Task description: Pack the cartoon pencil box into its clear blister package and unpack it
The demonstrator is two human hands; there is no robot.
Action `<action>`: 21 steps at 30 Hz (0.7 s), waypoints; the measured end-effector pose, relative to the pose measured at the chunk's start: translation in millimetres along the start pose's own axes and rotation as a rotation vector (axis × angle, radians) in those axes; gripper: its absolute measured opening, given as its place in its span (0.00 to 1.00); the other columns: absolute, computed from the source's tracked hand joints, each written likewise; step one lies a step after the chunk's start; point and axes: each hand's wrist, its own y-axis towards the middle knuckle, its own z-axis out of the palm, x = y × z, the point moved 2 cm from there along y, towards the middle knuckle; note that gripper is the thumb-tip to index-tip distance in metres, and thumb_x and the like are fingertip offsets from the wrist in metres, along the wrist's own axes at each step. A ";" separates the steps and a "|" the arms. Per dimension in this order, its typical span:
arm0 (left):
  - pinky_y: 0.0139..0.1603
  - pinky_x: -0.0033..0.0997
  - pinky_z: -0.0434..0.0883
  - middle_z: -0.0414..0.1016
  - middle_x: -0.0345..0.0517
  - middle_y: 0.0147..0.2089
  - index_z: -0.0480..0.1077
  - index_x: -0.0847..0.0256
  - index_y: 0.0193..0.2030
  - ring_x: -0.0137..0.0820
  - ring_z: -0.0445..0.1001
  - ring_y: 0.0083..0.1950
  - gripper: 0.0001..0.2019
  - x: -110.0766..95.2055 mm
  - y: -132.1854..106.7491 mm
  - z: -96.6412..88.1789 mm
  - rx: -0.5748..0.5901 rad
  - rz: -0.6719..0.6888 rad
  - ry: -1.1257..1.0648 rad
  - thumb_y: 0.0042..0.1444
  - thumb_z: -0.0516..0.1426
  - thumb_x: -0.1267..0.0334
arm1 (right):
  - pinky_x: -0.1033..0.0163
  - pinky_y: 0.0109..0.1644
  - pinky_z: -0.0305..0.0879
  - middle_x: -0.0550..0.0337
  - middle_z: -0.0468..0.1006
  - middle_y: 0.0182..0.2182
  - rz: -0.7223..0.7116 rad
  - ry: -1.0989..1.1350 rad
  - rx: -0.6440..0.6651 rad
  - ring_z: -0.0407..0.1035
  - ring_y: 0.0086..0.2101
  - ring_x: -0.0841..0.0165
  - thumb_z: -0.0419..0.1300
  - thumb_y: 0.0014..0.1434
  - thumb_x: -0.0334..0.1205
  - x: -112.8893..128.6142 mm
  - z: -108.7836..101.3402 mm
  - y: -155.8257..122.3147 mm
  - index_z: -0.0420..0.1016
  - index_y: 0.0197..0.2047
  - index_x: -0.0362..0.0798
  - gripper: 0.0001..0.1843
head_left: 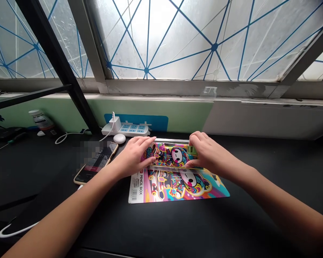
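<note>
A colourful pencil box (pixel 169 155) with a cartoon character lies on the black desk, between my two hands. Its left end is gripped by my left hand (pixel 140 154), thumb on the near edge and fingers over the far edge. My right hand (pixel 204 150) grips the right end in the same way, beside a small green patch on the box. Under the near side of the box is a bright printed card (pixel 177 188) with a matching design, the words "PENCIL BOX" and a barcode. The box covers the card's far part.
Left of the box lies a phone (pixel 97 165), with a round white object (pixel 119 138) behind it. A white power strip (pixel 126 129) stands against the wall. A bottle (pixel 44 122) and a slanting black post (pixel 61 68) are at the left.
</note>
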 end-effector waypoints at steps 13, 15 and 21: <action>0.52 0.45 0.77 0.75 0.50 0.51 0.70 0.53 0.61 0.41 0.76 0.52 0.20 -9.6 -4.2 -22.0 -0.182 0.128 0.008 0.63 0.63 0.62 | 0.53 0.40 0.66 0.50 0.77 0.39 -0.149 -0.122 -0.270 0.71 0.35 0.59 0.60 0.63 0.32 20.7 -10.0 -19.5 0.67 0.37 0.50 0.05; 0.52 0.46 0.76 0.75 0.50 0.51 0.71 0.52 0.60 0.40 0.75 0.50 0.17 -28.0 -10.9 -33.6 -0.235 0.240 0.138 0.66 0.60 0.63 | 0.53 0.41 0.67 0.50 0.77 0.40 -0.177 -0.105 -0.389 0.71 0.36 0.58 0.56 0.66 0.32 27.7 -20.9 -36.7 0.69 0.43 0.50 0.04; 0.62 0.49 0.71 0.78 0.51 0.49 0.66 0.57 0.67 0.41 0.76 0.50 0.23 -75.7 -58.7 -34.1 -0.211 0.414 0.166 0.67 0.52 0.73 | 0.50 0.48 0.73 0.54 0.80 0.41 -0.218 -0.072 -0.423 0.75 0.40 0.57 0.55 0.66 0.28 46.4 -23.6 -115.3 0.61 0.70 0.55 0.31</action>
